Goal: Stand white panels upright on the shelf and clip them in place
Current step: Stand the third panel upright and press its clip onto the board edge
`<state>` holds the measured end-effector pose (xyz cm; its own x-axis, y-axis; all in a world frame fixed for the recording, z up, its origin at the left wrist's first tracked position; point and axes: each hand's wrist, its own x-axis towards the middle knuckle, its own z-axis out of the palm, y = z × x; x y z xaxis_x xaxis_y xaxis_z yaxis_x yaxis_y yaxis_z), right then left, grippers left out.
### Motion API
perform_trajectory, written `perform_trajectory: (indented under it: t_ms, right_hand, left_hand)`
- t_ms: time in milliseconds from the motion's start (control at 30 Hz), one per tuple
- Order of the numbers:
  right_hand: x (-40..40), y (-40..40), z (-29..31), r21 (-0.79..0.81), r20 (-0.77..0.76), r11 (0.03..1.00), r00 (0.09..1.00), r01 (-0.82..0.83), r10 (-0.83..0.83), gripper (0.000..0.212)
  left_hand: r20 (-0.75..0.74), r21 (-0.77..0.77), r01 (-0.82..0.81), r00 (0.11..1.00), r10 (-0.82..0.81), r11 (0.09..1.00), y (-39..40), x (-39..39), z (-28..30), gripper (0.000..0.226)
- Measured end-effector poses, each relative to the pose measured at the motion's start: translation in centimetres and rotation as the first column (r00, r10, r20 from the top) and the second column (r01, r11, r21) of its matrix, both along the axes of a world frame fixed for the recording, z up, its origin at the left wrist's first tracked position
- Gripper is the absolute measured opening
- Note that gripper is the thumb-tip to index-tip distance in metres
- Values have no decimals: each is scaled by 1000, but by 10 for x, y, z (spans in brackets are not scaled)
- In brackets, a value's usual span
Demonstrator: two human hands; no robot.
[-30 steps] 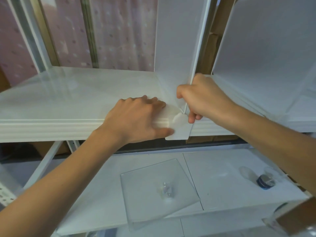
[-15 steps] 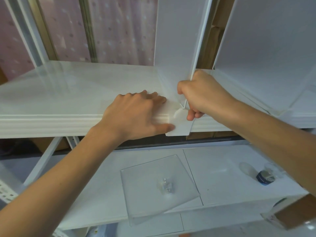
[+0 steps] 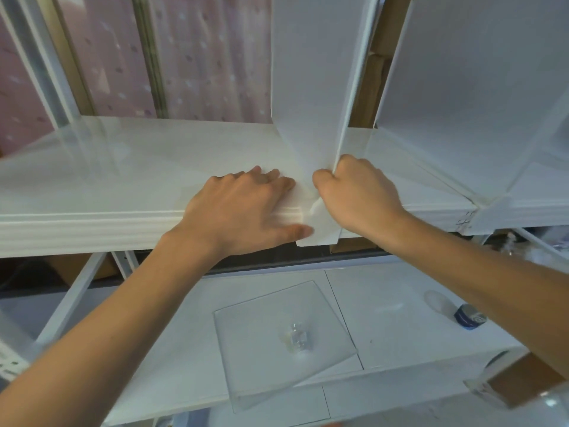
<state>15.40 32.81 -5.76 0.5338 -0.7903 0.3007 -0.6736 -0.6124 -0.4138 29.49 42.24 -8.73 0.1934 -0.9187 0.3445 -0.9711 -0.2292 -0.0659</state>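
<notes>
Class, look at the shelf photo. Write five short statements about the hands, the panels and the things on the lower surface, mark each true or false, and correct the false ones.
1. The left hand lies with its fingers spread over the front edge of the shelf. True.
2. The right hand hangs free, away from any panel. False: it is closed at the base of the upright white panel.
3. A clear square sheet lies on the lower surface. True.
4. A second white panel is at the right, standing on the shelf. True.
5. The blue roll sits on the clear sheet. False: it lies apart, further right.
</notes>
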Motion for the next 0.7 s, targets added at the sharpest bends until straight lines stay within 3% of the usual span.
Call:
perform_trajectory:
  t_ms: [200,300,367,500,700]
  right_hand:
    - [-1,-5,0,-20,-13,999,999,-31,31,37]
    - [-7,-5,2,-105,-104,992,993,-74,63,42]
    - [-18,-4,1,-233,-242,965,968,-125,67,54]
    - [-31,-5,-10,-428,-370,877,928,-220,52,72]
    - [-13,-1,-15,-557,-336,787,939,-265,79,68]
  left_hand:
    - [27,-36,1,1000,0,999,-2,3,-1,76]
    - [-137,-4,98,986,-97,995,3,7,4,84]
    - [-185,28,105,978,-98,994,21,21,16,95]
    - [-100,107,-159,980,169,982,73,70,24,103]
    - [11,-17,-110,994,111,994,79,86,3,103]
